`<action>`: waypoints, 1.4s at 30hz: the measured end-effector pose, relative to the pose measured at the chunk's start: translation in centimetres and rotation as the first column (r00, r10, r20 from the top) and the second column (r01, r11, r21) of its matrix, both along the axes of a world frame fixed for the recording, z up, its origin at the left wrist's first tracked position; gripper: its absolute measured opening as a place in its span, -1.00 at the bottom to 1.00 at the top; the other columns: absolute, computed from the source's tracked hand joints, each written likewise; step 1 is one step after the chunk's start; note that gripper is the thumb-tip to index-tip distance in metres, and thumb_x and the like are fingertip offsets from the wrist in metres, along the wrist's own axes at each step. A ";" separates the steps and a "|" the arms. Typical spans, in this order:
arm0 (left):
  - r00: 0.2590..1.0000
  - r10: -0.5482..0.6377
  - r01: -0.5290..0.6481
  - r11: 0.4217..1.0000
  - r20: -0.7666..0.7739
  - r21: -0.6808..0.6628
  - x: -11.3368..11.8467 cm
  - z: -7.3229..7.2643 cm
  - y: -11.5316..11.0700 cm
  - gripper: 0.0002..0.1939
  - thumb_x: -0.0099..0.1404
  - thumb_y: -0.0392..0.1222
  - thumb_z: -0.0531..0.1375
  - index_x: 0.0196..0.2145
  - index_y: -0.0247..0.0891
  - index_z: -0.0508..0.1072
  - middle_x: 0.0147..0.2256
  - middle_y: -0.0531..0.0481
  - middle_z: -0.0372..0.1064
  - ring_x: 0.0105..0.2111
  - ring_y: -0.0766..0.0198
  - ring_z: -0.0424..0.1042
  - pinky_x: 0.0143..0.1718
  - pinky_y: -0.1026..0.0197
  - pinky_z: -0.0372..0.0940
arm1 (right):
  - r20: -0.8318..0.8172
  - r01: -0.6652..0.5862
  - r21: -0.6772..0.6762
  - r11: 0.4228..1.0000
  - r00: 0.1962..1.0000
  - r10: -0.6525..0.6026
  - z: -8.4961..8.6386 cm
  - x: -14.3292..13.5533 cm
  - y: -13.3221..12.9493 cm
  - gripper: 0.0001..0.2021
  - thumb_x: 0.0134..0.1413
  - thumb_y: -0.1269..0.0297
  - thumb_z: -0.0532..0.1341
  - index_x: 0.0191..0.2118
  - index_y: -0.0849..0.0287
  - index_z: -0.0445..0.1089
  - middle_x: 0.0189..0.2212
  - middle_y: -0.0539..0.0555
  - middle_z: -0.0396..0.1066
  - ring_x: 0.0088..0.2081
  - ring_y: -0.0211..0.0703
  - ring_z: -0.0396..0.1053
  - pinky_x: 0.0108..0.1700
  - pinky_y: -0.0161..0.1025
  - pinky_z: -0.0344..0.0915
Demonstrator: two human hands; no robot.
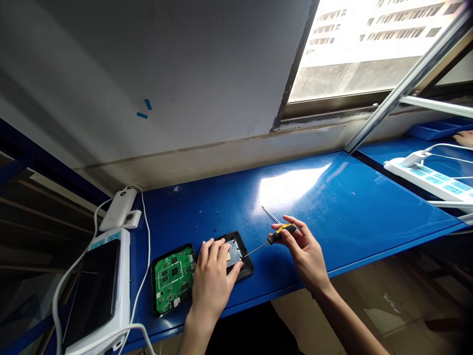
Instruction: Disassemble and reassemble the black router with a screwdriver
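A black case part with a metal plate [234,250] lies on the blue table. My left hand [213,276] rests over its left side, fingers spread and pressing on it. In my right hand [305,251] is a yellow and black screwdriver [281,233], its shaft slanting down left and its tip at the plate's right edge. Left of my left hand sits a green circuit board [173,273] in a black case, partly hidden by that hand. A second metal shaft [269,214] points up left behind my right fingers; its handle is hidden.
Several tiny screws [216,230] lie behind the case parts. At the left are a white power strip [123,286] with a black phone [92,288], a white charger [120,207] and cables. Far right, another power strip [432,177], a blue tray [436,129] and another person's hand [463,138].
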State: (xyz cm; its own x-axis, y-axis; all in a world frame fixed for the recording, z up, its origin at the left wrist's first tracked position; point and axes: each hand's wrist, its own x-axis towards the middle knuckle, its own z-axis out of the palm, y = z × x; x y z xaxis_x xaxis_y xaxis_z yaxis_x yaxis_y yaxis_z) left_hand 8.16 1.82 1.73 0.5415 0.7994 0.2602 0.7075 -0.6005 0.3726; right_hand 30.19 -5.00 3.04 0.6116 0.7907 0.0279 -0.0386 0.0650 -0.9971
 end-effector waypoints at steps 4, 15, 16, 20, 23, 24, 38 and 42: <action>1.000 -0.006 0.006 1.000 -0.001 -0.006 0.0 0.0 0.0 -0.69 0.34 -0.17 0.31 0.02 -0.18 0.45 0.07 -0.11 0.47 0.17 -0.11 0.34 0.14 -0.23 0.39 | -0.003 -0.001 0.007 1.000 1.000 0.001 -0.2 -0.1 0.1 -0.57 0.23 0.00 0.31 0.10 0.10 0.33 -0.13 0.16 0.60 -0.26 0.00 0.63 -0.09 0.07 0.60; 1.000 -0.007 0.007 1.000 -0.009 -0.015 0.0 0.1 0.1 -0.69 0.34 -0.16 0.31 0.02 -0.18 0.45 0.07 -0.11 0.47 0.17 -0.13 0.34 0.15 -0.24 0.39 | -0.012 -0.017 0.027 0.999 1.000 0.017 -0.5 -0.2 0.0 -0.59 0.25 0.01 0.30 0.10 0.08 0.33 -0.11 0.16 0.58 -0.22 0.01 0.63 -0.06 0.07 0.59; 1.000 -0.008 0.008 1.000 -0.009 -0.014 0.0 0.1 0.1 -0.69 0.34 -0.16 0.31 0.02 -0.18 0.45 0.07 -0.11 0.47 0.17 -0.13 0.34 0.15 -0.24 0.39 | -0.016 -0.020 0.026 0.999 1.000 0.020 -0.6 -0.2 0.0 -0.59 0.25 0.01 0.30 0.10 0.08 0.33 -0.10 0.17 0.58 -0.21 0.01 0.63 -0.05 0.08 0.58; 1.000 -0.011 0.011 1.000 -0.006 -0.011 0.0 0.1 0.0 -0.68 0.33 -0.17 0.31 0.02 -0.19 0.44 0.06 -0.11 0.48 0.17 -0.12 0.34 0.15 -0.25 0.38 | -0.035 -0.027 0.033 0.999 0.999 0.028 -0.6 -0.3 0.0 -0.60 0.25 0.02 0.30 0.10 0.08 0.33 -0.11 0.17 0.58 -0.21 0.02 0.63 -0.05 0.10 0.58; 1.000 -0.004 0.004 1.000 -0.001 -0.005 0.0 0.2 0.0 -0.69 0.34 -0.17 0.31 0.02 -0.16 0.44 0.07 -0.10 0.47 0.17 -0.11 0.34 0.15 -0.23 0.38 | -0.043 -0.032 0.045 0.998 0.998 0.034 -0.5 -0.4 0.0 -0.61 0.25 0.02 0.30 0.09 0.07 0.34 -0.11 0.17 0.58 -0.22 0.02 0.63 -0.06 0.11 0.59; 1.000 -0.002 0.002 1.000 0.001 -0.003 0.0 0.2 0.0 -0.70 0.34 -0.17 0.30 0.02 -0.15 0.44 0.07 -0.09 0.47 0.17 -0.10 0.34 0.15 -0.22 0.38 | -0.043 -0.035 0.048 0.998 0.998 0.037 -0.5 -0.5 0.0 -0.61 0.25 0.02 0.30 0.09 0.07 0.34 -0.11 0.17 0.58 -0.22 0.02 0.63 -0.05 0.12 0.59; 1.000 0.001 -0.001 1.000 0.005 0.027 0.3 0.4 -0.1 -0.75 0.37 -0.14 0.25 -0.01 -0.15 0.46 0.05 -0.09 0.48 0.15 -0.07 0.34 0.13 -0.17 0.39 | -0.055 -0.051 0.077 0.996 0.997 0.055 -0.9 -0.3 0.0 -0.64 0.27 0.04 0.28 0.08 0.05 0.33 -0.08 0.16 0.57 -0.19 0.02 0.62 -0.05 0.08 0.58; 1.000 -0.005 0.003 0.998 0.022 0.063 0.3 0.4 -0.1 -0.74 0.35 -0.14 0.26 -0.01 -0.15 0.46 0.04 -0.09 0.48 0.14 -0.10 0.36 0.21 -0.26 0.31 | -0.053 -0.050 0.093 0.994 0.997 0.055 -1.0 -0.3 0.0 -0.65 0.28 0.05 0.28 0.09 0.05 0.33 -0.09 0.16 0.56 -0.19 0.01 0.62 -0.06 0.06 0.59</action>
